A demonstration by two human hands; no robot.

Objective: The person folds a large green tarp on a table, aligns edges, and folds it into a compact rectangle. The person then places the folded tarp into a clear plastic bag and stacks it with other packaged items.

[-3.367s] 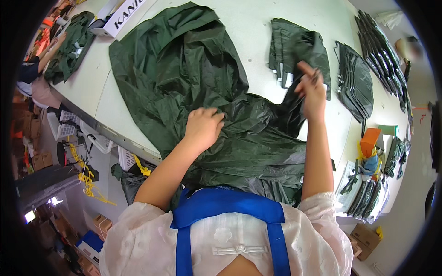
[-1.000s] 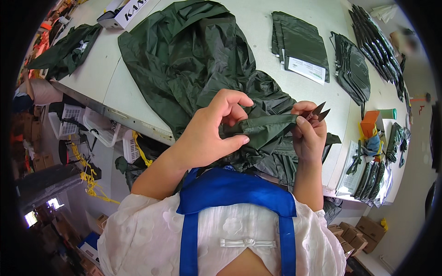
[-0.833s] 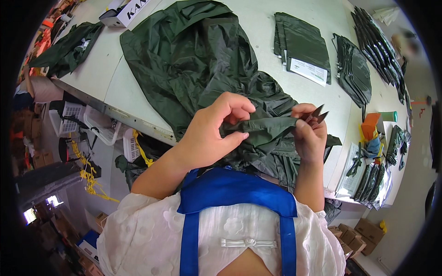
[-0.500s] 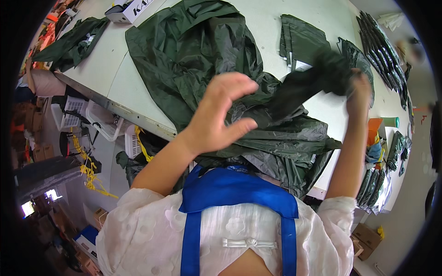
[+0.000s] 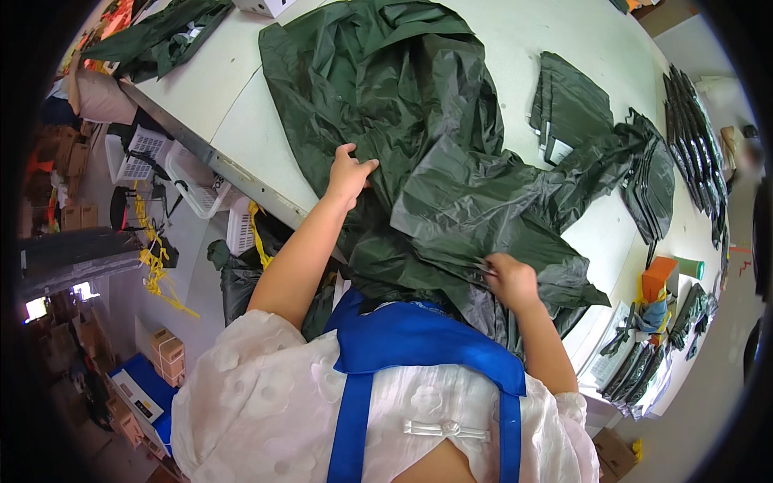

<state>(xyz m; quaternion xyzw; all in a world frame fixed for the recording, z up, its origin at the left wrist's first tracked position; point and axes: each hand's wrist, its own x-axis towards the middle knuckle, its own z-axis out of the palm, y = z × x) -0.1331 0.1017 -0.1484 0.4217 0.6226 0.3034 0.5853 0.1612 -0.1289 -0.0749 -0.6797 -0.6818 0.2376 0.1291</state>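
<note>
Across the white table (image 5: 580,32), a big dark green garment (image 5: 467,193) lay rumpled and spread out, near end close to the worker's blue apron (image 5: 427,346); took the garment as reference for the rest. Left hand (image 5: 348,179) was over the garment's left part, about midway along: thumb and fingers spread loosely, clear gap between, nothing visibly pinched. Some fingertips were lost against the cloth. Right hand (image 5: 513,282) was over the garment's near right part, fingers curled in, tips close together; something thin showed at them, too small to identify. Couldn't tell whether they had cloth caught. A sleeve-like length of the garment ran out right and met a fanned stack of dark pouches (image 5: 654,193). Folded green packs (image 5: 573,105) with a bit of white label sat right of the garment's far half, just beyond that length. Row of overlapping dark packages (image 5: 694,145) lay farther right of the garment, past the pouches. Orange box (image 5: 659,278) and green roll (image 5: 690,267) sat just beside each other, right of the garment's near end. Left of the garment: second green garment (image 5: 173,36), a co-worker's arm (image 5: 74,84) near it, white baskets (image 5: 197,181) below table level, yellow strapping (image 5: 149,241) by them.
</note>
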